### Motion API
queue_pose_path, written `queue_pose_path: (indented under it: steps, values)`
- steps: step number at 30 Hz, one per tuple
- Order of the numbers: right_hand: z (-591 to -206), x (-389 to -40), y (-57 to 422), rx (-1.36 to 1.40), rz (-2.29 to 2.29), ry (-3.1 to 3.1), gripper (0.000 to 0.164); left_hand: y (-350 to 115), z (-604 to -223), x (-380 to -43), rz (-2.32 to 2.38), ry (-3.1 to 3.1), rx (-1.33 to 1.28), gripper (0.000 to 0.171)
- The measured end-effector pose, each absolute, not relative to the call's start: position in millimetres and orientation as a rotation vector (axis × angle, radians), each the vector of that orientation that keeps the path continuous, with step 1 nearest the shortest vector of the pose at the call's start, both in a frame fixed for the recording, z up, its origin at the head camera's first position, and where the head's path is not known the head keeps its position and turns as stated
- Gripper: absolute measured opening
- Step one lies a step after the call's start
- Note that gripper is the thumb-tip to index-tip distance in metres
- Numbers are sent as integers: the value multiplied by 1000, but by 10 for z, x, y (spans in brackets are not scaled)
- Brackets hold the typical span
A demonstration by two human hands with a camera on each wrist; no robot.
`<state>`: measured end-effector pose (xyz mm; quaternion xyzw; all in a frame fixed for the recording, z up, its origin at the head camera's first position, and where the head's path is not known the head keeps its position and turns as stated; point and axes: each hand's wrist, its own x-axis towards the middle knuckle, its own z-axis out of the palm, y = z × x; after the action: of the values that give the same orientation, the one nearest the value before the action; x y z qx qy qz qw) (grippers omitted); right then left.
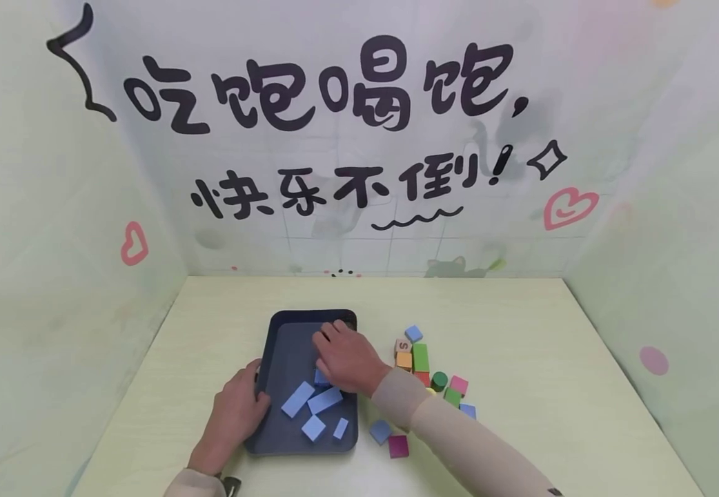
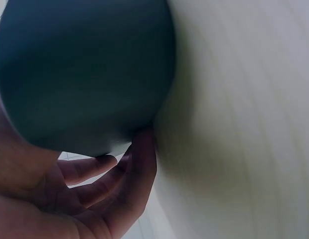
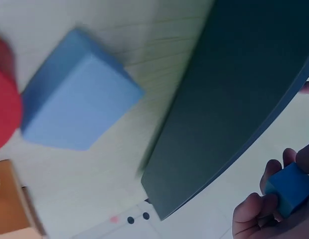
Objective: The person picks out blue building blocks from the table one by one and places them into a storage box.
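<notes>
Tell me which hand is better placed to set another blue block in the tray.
Probably the right hand: it holds a blue block over the tray, while the left hand grips the tray's side.

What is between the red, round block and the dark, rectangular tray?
A blue, boxy block lies between the red block and tray, in the right wrist view.

Dark Chinese lettering [image 1: 359, 172] on the back wall [image 1: 347, 150] reads "吃饱喝饱," above "快乐不倒!" (the second line closing with an exclamation mark); a small wooden block [image 1: 403, 346] bears the letter S.
</notes>
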<state>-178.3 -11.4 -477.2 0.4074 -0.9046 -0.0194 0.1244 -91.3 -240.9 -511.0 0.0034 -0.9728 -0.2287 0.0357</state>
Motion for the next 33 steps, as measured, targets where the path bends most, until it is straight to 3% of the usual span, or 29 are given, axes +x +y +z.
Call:
queue_pose_path:
  steps: [33]
  values:
    - [-4903, -1680, -401, 1480, -249, -2812, 47, -2406, -5079, -898, -687, -3005, 2, 59]
